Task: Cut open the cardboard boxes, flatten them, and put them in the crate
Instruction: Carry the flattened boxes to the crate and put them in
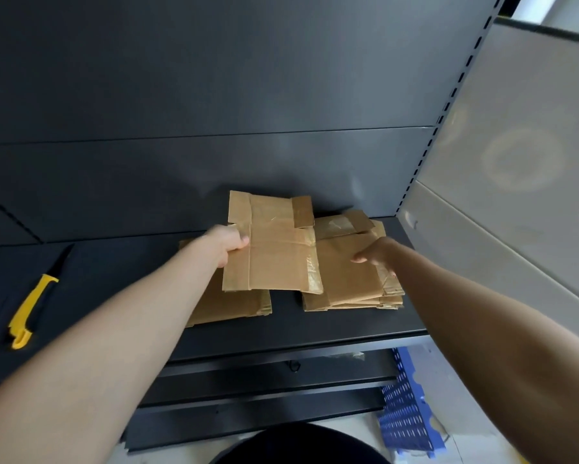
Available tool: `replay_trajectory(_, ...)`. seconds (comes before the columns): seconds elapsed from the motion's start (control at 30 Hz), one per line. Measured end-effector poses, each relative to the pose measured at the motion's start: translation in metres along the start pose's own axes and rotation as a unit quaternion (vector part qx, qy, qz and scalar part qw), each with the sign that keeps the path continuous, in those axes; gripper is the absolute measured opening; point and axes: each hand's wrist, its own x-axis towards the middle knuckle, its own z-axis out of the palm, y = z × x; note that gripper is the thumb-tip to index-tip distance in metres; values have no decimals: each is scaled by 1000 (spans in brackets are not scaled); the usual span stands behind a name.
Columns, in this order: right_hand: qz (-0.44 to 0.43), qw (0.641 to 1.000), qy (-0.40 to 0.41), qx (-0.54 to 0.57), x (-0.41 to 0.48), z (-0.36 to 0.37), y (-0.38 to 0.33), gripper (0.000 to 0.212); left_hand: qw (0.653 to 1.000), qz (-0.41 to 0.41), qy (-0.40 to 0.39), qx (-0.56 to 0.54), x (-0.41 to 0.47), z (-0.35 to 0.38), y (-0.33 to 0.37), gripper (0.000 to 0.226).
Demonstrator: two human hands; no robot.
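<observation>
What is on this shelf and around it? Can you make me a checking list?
Surface: dark shelf, carrying cardboard and a tool.
Job's things: flattened box held over another flat piece; stack of flattened boxes at the right; yellow cutter lying at the left; blue crate on the floor, lower right.
Clutter: nothing seen.
Hands: left hand grips the flattened box's edge; right hand touches the stack, grip unclear.
Cables: nothing seen.
Surroundings: dark back panel; grey wall at the right.
</observation>
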Motion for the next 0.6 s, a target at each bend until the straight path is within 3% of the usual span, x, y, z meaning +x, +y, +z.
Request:
replay_trajectory(0.1,34,997,37,-56,0,3,1,102,1000,-11,0,1,5,-4,-6,43)
replay_trajectory(0.3,33,996,72,36,1,-7,2,42,999,-36,9,-7,4,-15,-18,44)
replay_trajectory(0.6,25,982,5,185,-2,-28,-21,34,994,-27,-18,-109,14,-46,-24,32)
